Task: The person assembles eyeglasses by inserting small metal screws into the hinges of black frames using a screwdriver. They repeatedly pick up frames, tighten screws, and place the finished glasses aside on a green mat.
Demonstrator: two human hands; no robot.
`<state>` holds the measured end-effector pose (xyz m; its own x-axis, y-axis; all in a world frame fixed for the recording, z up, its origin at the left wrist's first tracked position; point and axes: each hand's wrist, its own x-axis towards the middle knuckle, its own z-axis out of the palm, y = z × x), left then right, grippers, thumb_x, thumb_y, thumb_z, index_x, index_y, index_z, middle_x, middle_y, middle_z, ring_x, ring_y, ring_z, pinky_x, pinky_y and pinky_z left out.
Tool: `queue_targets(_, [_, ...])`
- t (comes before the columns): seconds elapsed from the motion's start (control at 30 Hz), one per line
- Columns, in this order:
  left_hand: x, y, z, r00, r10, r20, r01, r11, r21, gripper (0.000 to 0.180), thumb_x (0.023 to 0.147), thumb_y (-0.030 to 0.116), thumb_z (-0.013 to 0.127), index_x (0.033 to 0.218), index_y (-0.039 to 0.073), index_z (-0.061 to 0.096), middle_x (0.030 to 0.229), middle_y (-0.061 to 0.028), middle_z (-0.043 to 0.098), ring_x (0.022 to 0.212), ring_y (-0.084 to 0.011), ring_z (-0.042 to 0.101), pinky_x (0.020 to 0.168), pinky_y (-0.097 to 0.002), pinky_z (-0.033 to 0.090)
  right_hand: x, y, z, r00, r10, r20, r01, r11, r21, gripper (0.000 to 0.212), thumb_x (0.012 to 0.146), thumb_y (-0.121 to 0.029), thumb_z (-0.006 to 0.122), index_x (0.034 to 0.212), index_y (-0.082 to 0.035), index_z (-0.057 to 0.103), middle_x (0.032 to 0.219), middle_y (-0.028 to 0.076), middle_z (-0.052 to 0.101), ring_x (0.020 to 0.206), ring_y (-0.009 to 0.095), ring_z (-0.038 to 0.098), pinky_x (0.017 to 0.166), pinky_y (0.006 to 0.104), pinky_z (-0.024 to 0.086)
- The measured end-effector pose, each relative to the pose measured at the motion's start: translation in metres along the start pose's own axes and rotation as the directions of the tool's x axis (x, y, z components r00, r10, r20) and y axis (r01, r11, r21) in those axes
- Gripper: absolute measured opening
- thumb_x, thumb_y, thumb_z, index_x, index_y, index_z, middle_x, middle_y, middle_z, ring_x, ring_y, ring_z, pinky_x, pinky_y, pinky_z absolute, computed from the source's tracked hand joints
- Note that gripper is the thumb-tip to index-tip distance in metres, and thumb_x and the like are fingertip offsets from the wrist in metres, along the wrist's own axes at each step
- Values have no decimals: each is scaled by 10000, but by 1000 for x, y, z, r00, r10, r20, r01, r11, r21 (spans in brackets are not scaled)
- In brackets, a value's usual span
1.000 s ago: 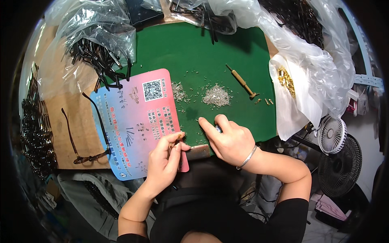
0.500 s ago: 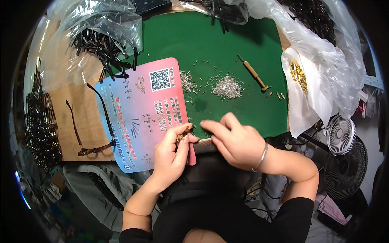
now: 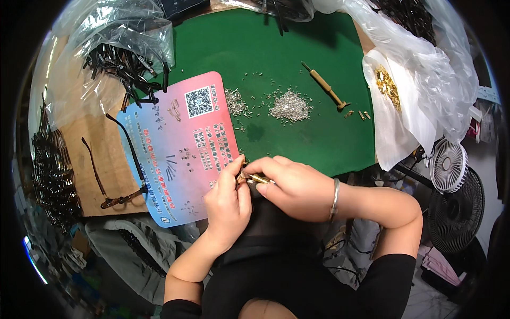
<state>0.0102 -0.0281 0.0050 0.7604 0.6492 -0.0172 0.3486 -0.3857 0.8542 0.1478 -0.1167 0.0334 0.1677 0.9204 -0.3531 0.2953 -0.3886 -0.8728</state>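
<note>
My left hand [image 3: 227, 201] pinches a small gold-and-brown piece, mostly hidden by the fingers, above the near edge of the table. Close against it, my right hand [image 3: 297, 190] grips a short brass screwdriver [image 3: 259, 179], its tip end pointing at the left fingertips. Both hands nearly touch beside the lower right part of a pink-and-blue printed mat [image 3: 178, 133]. Beyond them on the green mat [image 3: 228, 48] lie a heap of tiny silver screws [image 3: 290, 106] and a smaller pile of silver pieces [image 3: 236, 102]. A second brass-handled screwdriver [image 3: 326, 89] rests farther right.
A tortoiseshell glasses frame [image 3: 125, 199] lies left of the printed mat. Black eyeglass temples [image 3: 121, 65] spill from a clear bag at far left; dark ones [image 3: 56, 170] pile below. Gold parts [image 3: 388, 87] sit on white wrapping at right, near a white fan [image 3: 449, 166].
My right hand has come in to my left hand, and the brass screwdriver now shows in it. The table things sit slightly farther left in view.
</note>
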Motion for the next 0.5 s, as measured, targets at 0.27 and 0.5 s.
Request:
queue_targets(0.27, [4, -2, -2, 1000, 26, 12, -26, 1000, 13, 340, 770, -83, 519, 1103, -21, 554, 851, -173, 644, 722, -267, 661, 644, -328, 521, 10, -19, -20, 867, 332, 371, -459, 821, 339, 317, 948, -188, 402, 1228, -39, 419, 749, 42, 547, 493, 87, 498, 465, 251, 432])
queue_targets(0.5, [5, -2, -7, 998, 1, 62, -1, 1000, -2, 342, 778, -88, 511, 1113, -26, 534, 886, -185, 636, 774, -272, 661, 684, -325, 520, 16, -27, -23, 836, 386, 391, -510, 810, 290, 288, 940, -181, 419, 1182, -25, 437, 815, 102, 584, 582, 147, 564, 544, 290, 471])
